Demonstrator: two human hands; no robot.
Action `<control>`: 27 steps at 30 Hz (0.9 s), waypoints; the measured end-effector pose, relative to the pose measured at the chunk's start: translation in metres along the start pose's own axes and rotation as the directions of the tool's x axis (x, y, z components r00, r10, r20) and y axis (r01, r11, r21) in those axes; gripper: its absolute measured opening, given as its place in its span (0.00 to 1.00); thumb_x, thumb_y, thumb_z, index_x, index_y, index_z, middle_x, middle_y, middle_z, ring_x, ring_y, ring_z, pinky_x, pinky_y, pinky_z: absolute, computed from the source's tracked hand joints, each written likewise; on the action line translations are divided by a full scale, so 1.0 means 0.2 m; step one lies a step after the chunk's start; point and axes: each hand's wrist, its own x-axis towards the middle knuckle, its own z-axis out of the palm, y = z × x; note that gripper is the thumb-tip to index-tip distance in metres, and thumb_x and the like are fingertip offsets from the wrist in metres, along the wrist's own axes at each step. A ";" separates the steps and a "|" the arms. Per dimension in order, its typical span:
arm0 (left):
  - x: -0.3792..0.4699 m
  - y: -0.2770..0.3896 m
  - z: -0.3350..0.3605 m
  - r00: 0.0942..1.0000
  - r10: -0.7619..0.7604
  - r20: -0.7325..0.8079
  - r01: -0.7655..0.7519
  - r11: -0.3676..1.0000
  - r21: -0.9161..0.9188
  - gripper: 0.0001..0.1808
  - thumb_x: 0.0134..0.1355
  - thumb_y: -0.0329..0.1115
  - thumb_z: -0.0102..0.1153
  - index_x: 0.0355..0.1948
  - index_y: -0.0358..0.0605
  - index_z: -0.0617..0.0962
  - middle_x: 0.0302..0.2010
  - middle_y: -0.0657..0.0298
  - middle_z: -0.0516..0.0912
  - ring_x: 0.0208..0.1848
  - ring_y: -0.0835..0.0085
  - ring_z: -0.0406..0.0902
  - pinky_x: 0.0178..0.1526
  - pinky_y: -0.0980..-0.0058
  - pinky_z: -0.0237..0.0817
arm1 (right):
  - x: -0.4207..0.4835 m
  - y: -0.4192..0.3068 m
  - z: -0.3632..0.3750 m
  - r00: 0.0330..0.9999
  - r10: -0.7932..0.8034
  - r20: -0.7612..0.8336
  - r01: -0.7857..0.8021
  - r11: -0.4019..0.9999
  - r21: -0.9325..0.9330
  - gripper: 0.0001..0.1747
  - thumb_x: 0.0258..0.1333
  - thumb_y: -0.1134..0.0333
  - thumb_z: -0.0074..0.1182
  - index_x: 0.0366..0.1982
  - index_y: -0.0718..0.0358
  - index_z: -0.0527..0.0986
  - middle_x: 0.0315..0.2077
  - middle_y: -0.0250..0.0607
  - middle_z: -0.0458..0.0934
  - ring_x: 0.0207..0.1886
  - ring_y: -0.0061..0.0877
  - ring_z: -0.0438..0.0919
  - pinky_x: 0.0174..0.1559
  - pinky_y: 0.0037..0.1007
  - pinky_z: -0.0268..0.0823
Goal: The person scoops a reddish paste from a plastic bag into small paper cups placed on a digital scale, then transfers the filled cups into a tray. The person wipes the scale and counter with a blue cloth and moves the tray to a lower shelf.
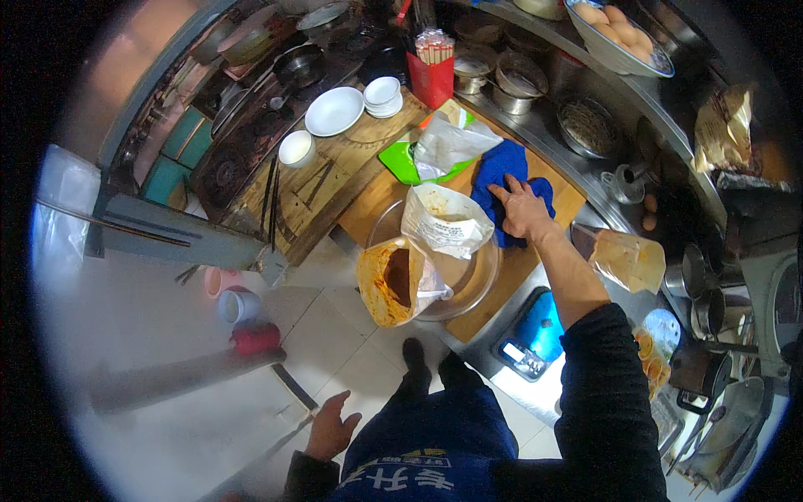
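Note:
My right hand (pixel 524 210) presses on a crumpled blue cloth (pixel 495 182) at the right of a wooden board (pixel 564 188), its fingers spread over the fabric. My left hand (pixel 332 427) hangs low over the floor with its fingers apart and nothing in it. Left of the cloth, a round clear bowl (pixel 486 285) holds two opened bags: a white printed one (pixel 455 232) and one smeared inside with reddish-brown paste (pixel 370 282). Behind them lies a green packet (pixel 395 166) under a crumpled whitish bag (pixel 445 147).
A blue kitchen scale (pixel 533 332) stands on the steel counter at right. White plates (pixel 334 112), small stacked dishes (pixel 382 103), a white cup (pixel 297 149) and black chopsticks (pixel 271 201) rest on a wooden surface. A red chopstick holder (pixel 431 81) stands behind, with a bowl of eggs (pixel 602 47) on the shelf.

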 end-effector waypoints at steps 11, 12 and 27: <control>0.15 0.38 -0.06 0.974 0.138 0.181 -0.053 0.911 -0.409 0.36 0.66 0.28 0.70 0.74 0.44 0.71 0.69 0.52 0.78 0.69 0.60 0.78 0.60 0.65 0.79 | -0.64 0.15 -0.19 0.900 0.243 -0.361 0.069 0.739 0.671 0.19 0.49 0.74 0.62 0.46 0.62 0.85 0.41 0.49 0.89 0.46 0.35 0.88 0.53 0.34 0.77; 0.14 0.43 -0.09 0.950 0.268 0.161 -0.163 0.863 -0.478 0.39 0.65 0.29 0.70 0.76 0.46 0.69 0.71 0.52 0.77 0.70 0.60 0.77 0.61 0.64 0.77 | -0.81 0.10 -0.22 0.861 0.190 -0.472 0.182 0.751 0.634 0.18 0.49 0.74 0.62 0.45 0.62 0.85 0.41 0.48 0.89 0.46 0.33 0.88 0.53 0.34 0.77; 0.26 0.40 0.08 0.553 0.729 0.403 0.460 0.136 -0.877 0.28 0.79 0.54 0.49 0.65 0.41 0.74 0.57 0.57 0.81 0.56 0.63 0.79 0.60 0.63 0.69 | -2.02 -1.30 0.05 0.977 -0.040 -0.211 0.215 0.190 0.958 0.31 0.60 0.73 0.71 0.65 0.64 0.78 0.57 0.48 0.82 0.55 0.33 0.83 0.54 0.35 0.81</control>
